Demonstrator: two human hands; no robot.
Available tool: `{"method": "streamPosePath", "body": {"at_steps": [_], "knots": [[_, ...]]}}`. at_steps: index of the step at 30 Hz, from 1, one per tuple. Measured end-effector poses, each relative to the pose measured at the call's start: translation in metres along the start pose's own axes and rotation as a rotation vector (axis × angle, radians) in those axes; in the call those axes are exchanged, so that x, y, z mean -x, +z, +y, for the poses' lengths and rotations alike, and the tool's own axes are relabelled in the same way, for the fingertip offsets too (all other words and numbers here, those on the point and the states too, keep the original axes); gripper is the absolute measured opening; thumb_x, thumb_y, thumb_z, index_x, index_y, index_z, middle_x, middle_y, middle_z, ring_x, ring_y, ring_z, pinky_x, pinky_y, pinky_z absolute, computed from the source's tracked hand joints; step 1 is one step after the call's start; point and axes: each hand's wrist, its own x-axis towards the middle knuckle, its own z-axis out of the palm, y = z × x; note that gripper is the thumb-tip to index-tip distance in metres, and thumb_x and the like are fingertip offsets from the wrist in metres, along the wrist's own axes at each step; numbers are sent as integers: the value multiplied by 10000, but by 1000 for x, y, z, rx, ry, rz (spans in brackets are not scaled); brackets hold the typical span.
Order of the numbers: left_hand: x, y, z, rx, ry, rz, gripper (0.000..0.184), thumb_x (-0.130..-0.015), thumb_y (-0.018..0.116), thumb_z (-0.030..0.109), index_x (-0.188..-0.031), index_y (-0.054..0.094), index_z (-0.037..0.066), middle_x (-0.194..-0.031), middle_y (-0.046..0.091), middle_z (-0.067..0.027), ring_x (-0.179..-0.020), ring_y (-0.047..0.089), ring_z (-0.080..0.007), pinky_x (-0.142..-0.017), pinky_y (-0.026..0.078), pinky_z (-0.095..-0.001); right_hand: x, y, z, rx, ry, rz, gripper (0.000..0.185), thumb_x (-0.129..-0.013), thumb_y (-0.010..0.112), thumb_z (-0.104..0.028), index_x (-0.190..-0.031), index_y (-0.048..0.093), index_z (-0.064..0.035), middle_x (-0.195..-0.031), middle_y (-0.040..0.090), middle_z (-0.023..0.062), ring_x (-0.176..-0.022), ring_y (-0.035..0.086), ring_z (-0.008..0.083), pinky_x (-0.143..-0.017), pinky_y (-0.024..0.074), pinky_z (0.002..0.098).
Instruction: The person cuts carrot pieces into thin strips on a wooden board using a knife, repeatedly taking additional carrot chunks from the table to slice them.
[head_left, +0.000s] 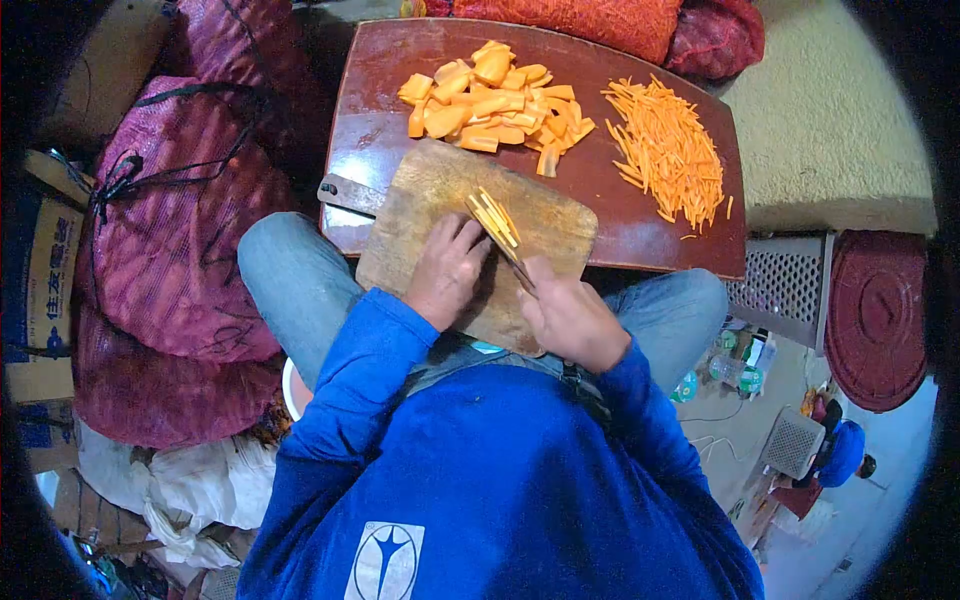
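Note:
On the wooden cutting board [420,215] my left hand [449,272] rests with its fingers bent and pressed together, beside a few orange strips [494,218]. What it holds, if anything, is too small to tell. My right hand [575,318] is wrapped round the handle of a knife [516,265], whose blade lies along the strips and points up and left. Behind the board sits a heap of orange slices [490,105]. A pile of thin orange shreds [668,150] lies to the right on the red-brown table [385,70].
A metal blade tool [350,194] sticks out from under the board's left edge. Purple mesh sacks [190,220] stand at the left. Red mesh bags [580,25] lie behind the table. At the right are a perforated grey crate [785,290] and a dark red lid [877,320].

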Motion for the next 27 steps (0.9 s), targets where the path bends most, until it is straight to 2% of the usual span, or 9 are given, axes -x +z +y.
{"method": "streamPosePath", "body": {"at_steps": [2,4,10,14,17,20,23,25,27], "knots": [[0,3,-1,26,-28,15,344,-778,665,56,-1100,728,-48,-1172,626,-174,-1160,573,-386,-1024,505,-480,-2,0,3,23,-16,13,287,-1005,596,-160,-1173,470,36,-862,678,374,-834,680,579,-754,526,654],[2,4,-2,15,-34,-2,343,-776,667,55,-1100,729,-44,-1181,626,-174,-1162,572,-386,-1021,504,-481,-1,0,2,1,54,-17,309,-994,613,-147,-1225,486,15,-960,670,363,-927,667,575,-767,533,619],[3,3,-1,21,-21,11,338,-778,659,48,-1100,728,-28,-1200,628,-179,-1167,568,-390,-1018,498,-485,-2,9,6,19,-24,20,294,-983,615,-137,-1185,480,28,-943,660,365,-916,661,578,-776,531,623],[2,7,-1,39,-19,45,327,-780,660,52,-1090,725,-30,-1182,632,-180,-1162,568,-389,-1015,497,-492,-4,2,4,40,26,10,306,-980,620,-145,-1190,480,28,-958,653,371,-940,661,572,-787,527,626],[3,6,-1,37,-36,16,334,-782,662,57,-1097,723,-38,-1167,631,-179,-1157,568,-388,-1015,497,-489,-1,2,11,-81,-44,28,315,-985,617,-154,-1209,480,21,-971,647,371,-958,659,567,-790,518,626],[1,4,-2,15,-25,46,343,-781,668,59,-1104,722,-44,-1138,630,-176,-1152,572,-387,-1011,499,-484,2,2,8,-61,12,13,315,-989,611,-154,-1228,488,11,-954,639,363,-940,656,566,-781,515,616],[2,4,4,37,-26,54,337,-788,668,59,-1104,720,-45,-1126,630,-177,-1152,575,-385,-1011,499,-483,1,1,9,-16,89,11,271,-992,617,-163,-1178,531,15,-952,639,343,-901,647,561,-771,516,588],[1,7,-1,53,-42,42,330,-793,666,60,-1102,718,-46,-1126,630,-179,-1153,576,-385,-1012,498,-484,-2,5,23,-163,-70,91,253,-994,627,-176,-1121,555,32,-923,643,324,-864,638,550,-758,519,551],[8,12,-7,65,-14,56,317,-809,662,61,-1103,713,-47,-1141,637,-182,-1164,582,-389,-1019,497,-481,4,-4,23,-249,-42,99,246,-996,627,-178,-1102,559,34,-910,644,320,-861,633,552,-755,516,540]]}}
